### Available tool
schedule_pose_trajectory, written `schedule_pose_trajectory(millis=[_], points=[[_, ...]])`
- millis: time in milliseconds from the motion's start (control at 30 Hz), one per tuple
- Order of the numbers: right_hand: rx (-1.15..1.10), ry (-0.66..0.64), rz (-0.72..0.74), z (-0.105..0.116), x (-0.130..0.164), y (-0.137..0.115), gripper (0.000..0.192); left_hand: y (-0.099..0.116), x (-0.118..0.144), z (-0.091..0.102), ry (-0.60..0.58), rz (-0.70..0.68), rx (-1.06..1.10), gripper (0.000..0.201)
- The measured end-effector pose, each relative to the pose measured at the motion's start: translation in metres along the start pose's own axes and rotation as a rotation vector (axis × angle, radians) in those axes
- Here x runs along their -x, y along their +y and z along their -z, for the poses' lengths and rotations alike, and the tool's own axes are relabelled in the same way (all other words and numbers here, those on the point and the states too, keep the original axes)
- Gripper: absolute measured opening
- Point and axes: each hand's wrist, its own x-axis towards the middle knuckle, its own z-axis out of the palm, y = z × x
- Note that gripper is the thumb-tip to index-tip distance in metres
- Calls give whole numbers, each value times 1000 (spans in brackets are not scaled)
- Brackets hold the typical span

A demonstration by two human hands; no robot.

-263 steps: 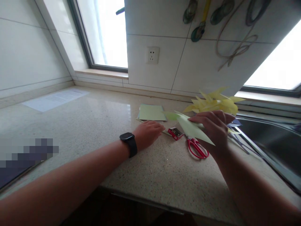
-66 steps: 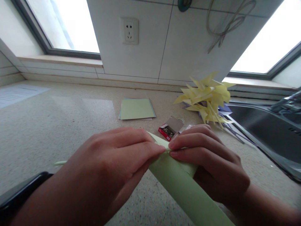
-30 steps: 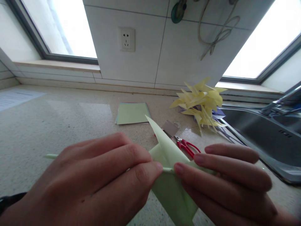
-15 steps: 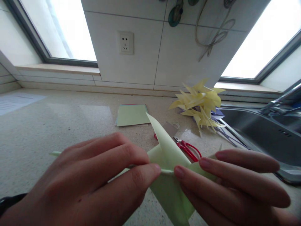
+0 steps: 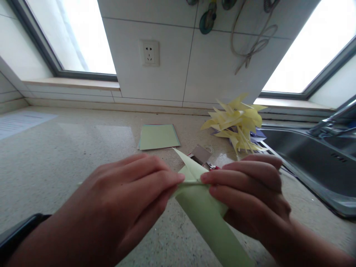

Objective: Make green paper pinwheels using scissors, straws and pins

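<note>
Light green paper (image 5: pixel 207 218), folded into a pinwheel with a pointed corner standing up, is between my hands over the counter. Across its middle runs a thin rolled paper stick (image 5: pixel 191 182) of the same green. My left hand (image 5: pixel 125 200) pinches the stick between thumb and fingers. With fingertips closed, my right hand (image 5: pixel 250 193) grips the pinwheel close to its centre, where stick and paper meet. Whether a pin sits there is too small to tell. Just beyond lie red-handled scissors (image 5: pixel 213 168), mostly covered by my right hand, and a small open box (image 5: pixel 200 154).
A stack of coloured square paper (image 5: pixel 160 137) lies farther back. Yellow pinwheels (image 5: pixel 239 118) are piled near the steel sink (image 5: pixel 314 159) on the right. At far left is a printed sheet (image 5: pixel 22 122). A socket (image 5: pixel 150 53) is on the tiled wall.
My right hand has curled its spread fingers into a pinch and now covers most of the scissors. The pinwheel has turned, and its pointed corner sits lower.
</note>
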Motion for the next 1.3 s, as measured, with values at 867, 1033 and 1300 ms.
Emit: schedule_pose_trajectory(millis=[867,1033,1300], points=[[124,289,-393,-38,0,41,51,-53,1,-24,-189,479,455,28],[46,405,-446,-41,4,42,41,-56,1,-43,-80,632,902,31],[-276,108,-290,-41,-3,1,17,-52,5,-73,161,727,1286,35]])
